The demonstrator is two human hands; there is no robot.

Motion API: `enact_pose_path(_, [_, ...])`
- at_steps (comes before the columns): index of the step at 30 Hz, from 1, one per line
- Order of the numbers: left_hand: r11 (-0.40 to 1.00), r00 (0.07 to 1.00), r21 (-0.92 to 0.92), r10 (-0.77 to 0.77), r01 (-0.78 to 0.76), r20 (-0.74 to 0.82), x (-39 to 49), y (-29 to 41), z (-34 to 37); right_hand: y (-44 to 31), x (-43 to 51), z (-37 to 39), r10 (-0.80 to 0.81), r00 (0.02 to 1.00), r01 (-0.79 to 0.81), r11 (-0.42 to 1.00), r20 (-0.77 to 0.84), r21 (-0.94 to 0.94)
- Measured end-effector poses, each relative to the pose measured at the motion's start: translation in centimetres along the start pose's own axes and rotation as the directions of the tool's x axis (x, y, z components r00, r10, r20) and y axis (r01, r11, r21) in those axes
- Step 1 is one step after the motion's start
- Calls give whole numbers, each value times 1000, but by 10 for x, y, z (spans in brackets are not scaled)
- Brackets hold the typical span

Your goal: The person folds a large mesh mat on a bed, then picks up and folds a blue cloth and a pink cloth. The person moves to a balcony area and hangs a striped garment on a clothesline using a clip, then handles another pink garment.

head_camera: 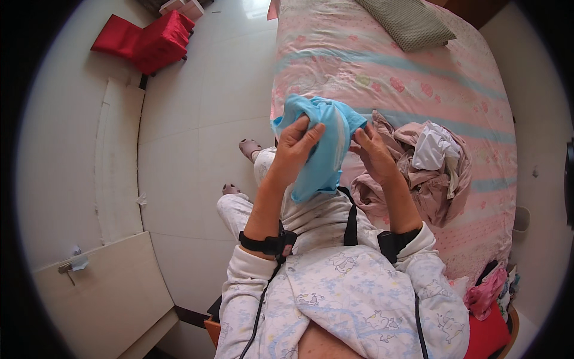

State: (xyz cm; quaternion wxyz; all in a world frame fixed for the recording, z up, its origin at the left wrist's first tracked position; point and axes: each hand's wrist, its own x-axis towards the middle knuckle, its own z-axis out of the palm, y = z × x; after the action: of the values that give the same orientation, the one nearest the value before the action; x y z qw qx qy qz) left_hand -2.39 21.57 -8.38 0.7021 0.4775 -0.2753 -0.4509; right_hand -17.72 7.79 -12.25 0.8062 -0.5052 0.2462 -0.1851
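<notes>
A light-blue garment (pixel 325 148) with white stripes hangs bunched over my lap, raised in front of me. Its upper left part is gripped by my left hand (pixel 296 141), with the thumb on top of the cloth. On the other side, my right hand (pixel 372 150) has its fingertips at the garment's right edge, pinching it. Right of that hand, a heap of dusty-pink clothing (pixel 430 193) lies on the bed, with a white cloth piece (pixel 435 147) on top. The lower end of the blue garment rests near my patterned trousers.
The bed (pixel 332 72) has a pink floral sheet. A grey-green woven mat or pillow (pixel 410 24) lies at its far end. A red-covered chair (pixel 163 38) stands by the left wall. More clothes (pixel 486 291) are piled on a red seat at lower right. A door (pixel 107 296) is at lower left.
</notes>
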Motion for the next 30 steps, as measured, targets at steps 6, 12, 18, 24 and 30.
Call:
enact_pose_path(6, [992, 999, -125, -36, 36, -1, -6, -8, -10, 6, 18, -3, 1, 991, 7, 998, -136, 63])
enact_pose_path(12, [973, 994, -223, -79, 59, -81, 12, -2, -46, -33, 34, -32, -66, 893, 218, 929, -446, 299])
enact_pose_path(18, [998, 982, -58, -50, 40, -180, 47, 13, -76, -99, 40, -68, -322, 746, 511, 838, -584, 191])
enact_pose_path(24, [962, 939, 249, 182, -109, -292, 78, 59, -78, -165, 43, -81, -553, 557, 663, 745, -620, -69])
enact_pose_path(30, [926, 821, 214, 375, -310, -431, 79, 83, -77, -186, 30, -111, -670, 512, 770, 636, -537, -59])
